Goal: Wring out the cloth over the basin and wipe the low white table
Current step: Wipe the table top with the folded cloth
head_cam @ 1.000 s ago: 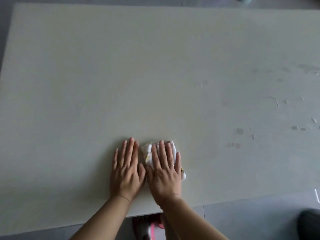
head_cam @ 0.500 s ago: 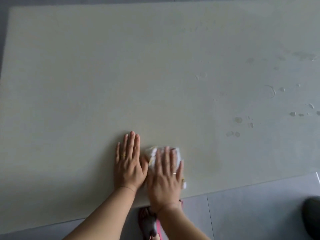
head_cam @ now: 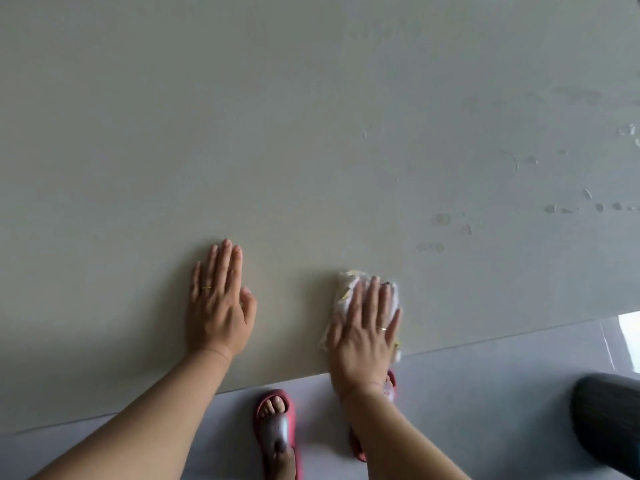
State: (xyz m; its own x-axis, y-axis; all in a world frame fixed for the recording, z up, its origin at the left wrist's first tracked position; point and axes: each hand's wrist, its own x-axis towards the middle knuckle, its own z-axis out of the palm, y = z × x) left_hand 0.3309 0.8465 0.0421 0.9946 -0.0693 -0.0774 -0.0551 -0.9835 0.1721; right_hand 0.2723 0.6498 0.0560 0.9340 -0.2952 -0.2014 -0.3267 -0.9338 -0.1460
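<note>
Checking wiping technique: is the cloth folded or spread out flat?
Folded. The cloth is a compact pad, barely wider than the right hand pressing it flat on the table.

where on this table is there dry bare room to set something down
The low white table is bare and dry across its whole left and far-middle stretch, beyond the left hand. The gap between that hand and the right hand, flat on the folded white cloth, is free too. The right side carries scattered water droplets.
</note>
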